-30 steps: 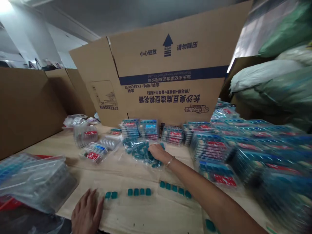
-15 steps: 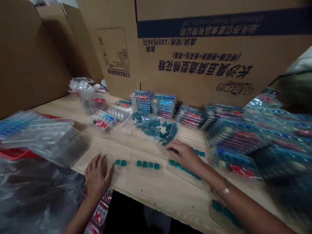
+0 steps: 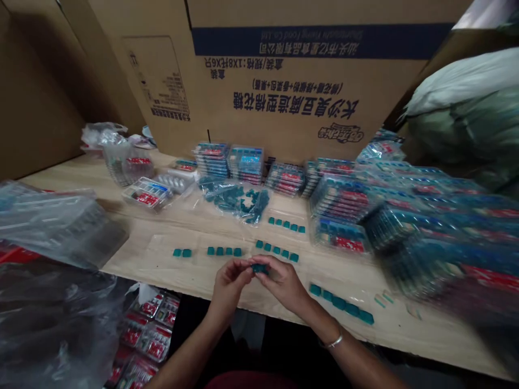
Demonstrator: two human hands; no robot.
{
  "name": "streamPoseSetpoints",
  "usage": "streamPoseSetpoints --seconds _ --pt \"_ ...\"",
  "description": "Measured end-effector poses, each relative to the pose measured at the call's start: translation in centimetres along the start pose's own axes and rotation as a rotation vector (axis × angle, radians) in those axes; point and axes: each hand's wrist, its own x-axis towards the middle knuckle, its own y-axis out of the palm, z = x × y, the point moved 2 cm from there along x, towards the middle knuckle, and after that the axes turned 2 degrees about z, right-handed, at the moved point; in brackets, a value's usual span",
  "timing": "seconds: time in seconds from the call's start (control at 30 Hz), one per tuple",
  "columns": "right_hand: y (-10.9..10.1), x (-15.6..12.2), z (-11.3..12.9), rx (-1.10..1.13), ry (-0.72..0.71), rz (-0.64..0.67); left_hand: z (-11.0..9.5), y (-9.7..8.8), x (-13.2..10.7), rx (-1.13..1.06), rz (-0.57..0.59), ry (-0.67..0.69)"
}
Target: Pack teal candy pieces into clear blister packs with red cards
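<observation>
In front of my body, above the table's near edge, both hands meet at a small dark teal square candy [image 3: 258, 268]. My left hand [image 3: 230, 282] is closed in a pinch at the candy's left side. My right hand [image 3: 283, 282] pinches its right side with thumb and fingers. Just behind them lies a row of teal candies [image 3: 276, 250] on a clear plastic tray. Further left are a row of several candies [image 3: 224, 251] and a pair [image 3: 182, 252]. Another row [image 3: 341, 304] sits to the right of my right hand.
An open plastic bag of teal candies [image 3: 233, 200] lies mid-table. Filled clear packs [image 3: 340, 200] are stacked at the back and right. Clear trays [image 3: 60, 221] are piled at left. A large carton [image 3: 259, 81] stands behind; packs [image 3: 150, 324] lie below the table edge.
My right hand has drawn back from near the candy bag toward my body. My left hand has left the tray at left and joined it at the candy. The view has shifted right.
</observation>
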Motion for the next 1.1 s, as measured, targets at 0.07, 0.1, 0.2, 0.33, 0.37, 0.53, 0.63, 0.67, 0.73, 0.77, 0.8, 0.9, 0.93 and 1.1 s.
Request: streamPoseSetpoints --seconds 0.07,0.1,0.2,0.33,0.37,0.53,0.63,0.67,0.73,0.77,0.8,0.9,0.93,1.1 --pt "0.2 -0.7 0.2 0.058 0.030 -0.036 -0.2 0.5 0.2 -0.140 -0.025 -0.083" --pt "0.3 -0.9 0.2 0.090 0.057 -0.056 -0.3 0.5 0.1 -0.157 -0.019 -0.099" --pt "0.7 -1.3 -0.1 0.201 0.155 -0.099 -0.7 0.2 -0.6 0.001 0.091 -0.029" --pt "1.7 -1.2 0.2 0.227 0.204 -0.058 -0.7 -0.6 -1.9 0.619 0.136 0.426" --pt "2.1 -1.2 0.3 0.212 0.202 -0.035 -0.6 -0.9 -2.2 0.761 0.114 0.550" --pt "4.4 -1.4 0.4 0.098 0.206 0.038 0.0 -2.4 -3.4 1.222 0.184 0.739" --pt "6.0 -1.5 0.3 0.081 0.215 0.018 -0.1 -3.5 -3.7 1.306 0.292 0.634" --pt "6.5 -1.5 0.3 0.092 0.216 0.002 -0.2 -3.9 -3.7 1.287 0.290 0.603" --pt "7.2 -1.3 0.5 0.126 0.224 -0.031 -0.5 -4.8 -3.6 1.170 0.219 0.545" --pt "7.4 -1.1 0.6 0.152 0.235 -0.040 -0.6 -5.2 -3.5 1.085 0.168 0.511" --pt "7.6 -1.0 0.7 0.183 0.249 -0.043 -0.7 -5.5 -3.4 0.997 0.118 0.474" --pt "8.0 -0.7 0.9 0.287 0.294 -0.031 -0.9 -6.2 -3.1 0.786 0.035 0.344" --pt "8.0 -0.7 0.9 0.318 0.305 -0.031 -1.0 -6.2 -3.1 0.734 0.024 0.301" --pt "7.9 -0.9 0.7 0.297 0.316 -0.117 -0.6 -6.3 -2.6 0.459 0.004 0.135"
